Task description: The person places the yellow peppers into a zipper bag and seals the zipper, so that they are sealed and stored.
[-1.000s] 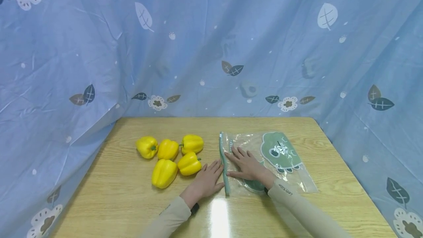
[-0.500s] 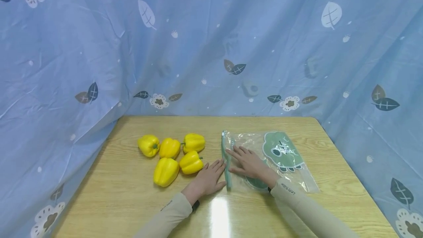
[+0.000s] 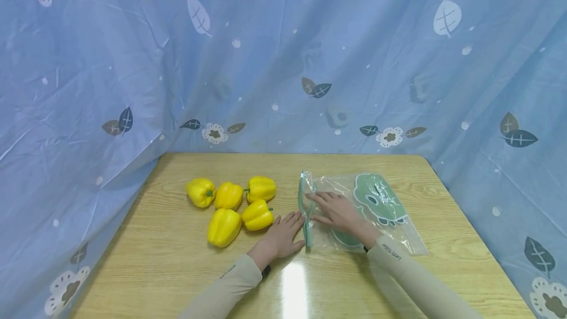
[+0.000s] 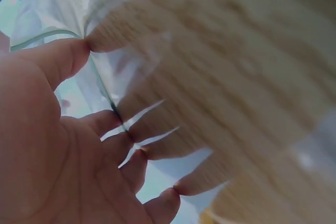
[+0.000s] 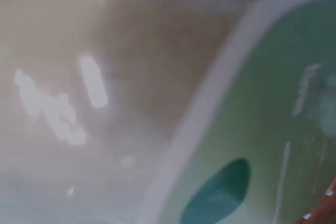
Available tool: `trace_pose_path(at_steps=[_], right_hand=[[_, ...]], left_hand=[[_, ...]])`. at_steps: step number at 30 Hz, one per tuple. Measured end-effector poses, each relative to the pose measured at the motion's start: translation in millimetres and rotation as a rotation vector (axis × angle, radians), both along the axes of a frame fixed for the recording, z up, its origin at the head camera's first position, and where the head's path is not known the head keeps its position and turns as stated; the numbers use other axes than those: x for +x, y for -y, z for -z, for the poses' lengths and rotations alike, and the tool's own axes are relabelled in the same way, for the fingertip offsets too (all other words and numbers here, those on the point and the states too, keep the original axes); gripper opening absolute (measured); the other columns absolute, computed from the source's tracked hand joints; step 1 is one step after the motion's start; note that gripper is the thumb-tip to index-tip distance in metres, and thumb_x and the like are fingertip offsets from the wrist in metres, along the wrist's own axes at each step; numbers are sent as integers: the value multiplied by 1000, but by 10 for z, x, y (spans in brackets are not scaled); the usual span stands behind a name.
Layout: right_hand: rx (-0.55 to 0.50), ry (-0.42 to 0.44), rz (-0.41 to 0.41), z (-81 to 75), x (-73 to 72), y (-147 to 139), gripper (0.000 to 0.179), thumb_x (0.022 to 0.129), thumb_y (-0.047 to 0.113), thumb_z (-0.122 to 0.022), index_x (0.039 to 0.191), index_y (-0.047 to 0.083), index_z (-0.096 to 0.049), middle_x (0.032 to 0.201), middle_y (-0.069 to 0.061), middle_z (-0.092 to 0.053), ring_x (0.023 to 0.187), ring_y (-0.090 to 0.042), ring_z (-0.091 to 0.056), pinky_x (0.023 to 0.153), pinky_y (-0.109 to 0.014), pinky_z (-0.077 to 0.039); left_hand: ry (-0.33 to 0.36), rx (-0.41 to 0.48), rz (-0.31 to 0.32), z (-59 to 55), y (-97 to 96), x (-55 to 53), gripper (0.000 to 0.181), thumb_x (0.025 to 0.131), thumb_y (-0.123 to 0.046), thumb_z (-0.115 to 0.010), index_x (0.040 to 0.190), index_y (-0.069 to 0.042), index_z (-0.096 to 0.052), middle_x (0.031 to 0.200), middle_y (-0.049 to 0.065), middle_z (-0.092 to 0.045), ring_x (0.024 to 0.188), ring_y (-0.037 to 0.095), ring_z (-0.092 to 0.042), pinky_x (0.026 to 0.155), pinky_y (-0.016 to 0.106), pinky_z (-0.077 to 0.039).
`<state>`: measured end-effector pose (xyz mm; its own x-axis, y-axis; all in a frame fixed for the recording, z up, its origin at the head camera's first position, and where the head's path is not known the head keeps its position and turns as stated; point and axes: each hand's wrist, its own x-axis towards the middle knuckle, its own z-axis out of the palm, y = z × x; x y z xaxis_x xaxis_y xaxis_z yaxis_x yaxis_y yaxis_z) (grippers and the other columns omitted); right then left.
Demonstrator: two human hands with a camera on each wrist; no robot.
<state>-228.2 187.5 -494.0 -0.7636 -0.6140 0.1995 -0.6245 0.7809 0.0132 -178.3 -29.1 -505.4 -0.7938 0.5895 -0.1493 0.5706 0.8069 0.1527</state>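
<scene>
A clear zip bag [image 3: 413, 240] with a green cartoon print [image 3: 381, 201] lies flat on the table, its mouth toward the left. The green zip strip [image 3: 308, 238] has parted into a narrow loop midway along. My right hand [image 3: 341, 214] rests on the bag's upper layer, fingers stretched toward the mouth and thumb apart. Palm down, my left hand [image 3: 280, 239] has its fingertips right at the strip's lower layer; in the left wrist view the fingers [image 4: 134, 169] are spread and meet their reflections on the tabletop. The right wrist view shows mostly blurred print [image 5: 273, 93].
Several yellow bell peppers [image 3: 224, 228] sit in a cluster left of the bag, one close to the left hand's fingers. The wooden table [image 3: 146, 260] ends at the back against a blue patterned curtain [image 3: 266, 63], which also hangs at both sides.
The right hand has slid slightly right over the bag, its fingers bending a little. The zip strip, closed along its length before, now gapes in the middle. The left hand stays in place.
</scene>
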Motion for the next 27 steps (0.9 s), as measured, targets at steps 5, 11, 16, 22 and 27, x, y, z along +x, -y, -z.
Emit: trace_pose_path(at_steps=[5,11,16,22,27], right_hand=[[-11,-62,-12,-85,-7,-29,61,89,56,-49,141,27,-38,129,-7,-55,114,-31,-54,87,-49,-50],[-71,-69,6,-210,35,-28,56,90,53,-50,141,31,-39,126,-6,-57,111,-31,-56,83,-52,-50],[-108,-94,8,-319,96,-28,54,90,50,-53,139,30,-41,122,-8,-59,107,-31,-58,78,-50,-52],[-131,-112,22,-331,124,-58,53,90,50,-53,138,29,-43,122,-7,-58,104,-30,-59,76,-47,-53],[-153,-130,23,-276,126,-85,53,90,51,-51,137,30,-42,121,-4,-58,101,-27,-60,74,-42,-54]], left_hand=[[10,18,-5,31,-7,0,66,94,-50,-40,147,-13,-26,154,5,-19,141,22,-20,112,50,-23],[32,40,-28,31,-15,19,66,94,-51,-40,147,-14,-27,154,4,-20,141,22,-20,112,51,-23],[48,88,-58,12,-33,17,62,96,-50,-37,145,-13,-31,153,5,-23,140,23,-21,111,52,-23],[23,115,-65,23,-29,-6,60,96,-50,-35,144,-14,-34,152,5,-26,139,23,-24,111,51,-26],[-1,100,-62,36,-23,-26,60,96,-52,-34,144,-15,-35,152,4,-27,139,21,-25,111,50,-26]])
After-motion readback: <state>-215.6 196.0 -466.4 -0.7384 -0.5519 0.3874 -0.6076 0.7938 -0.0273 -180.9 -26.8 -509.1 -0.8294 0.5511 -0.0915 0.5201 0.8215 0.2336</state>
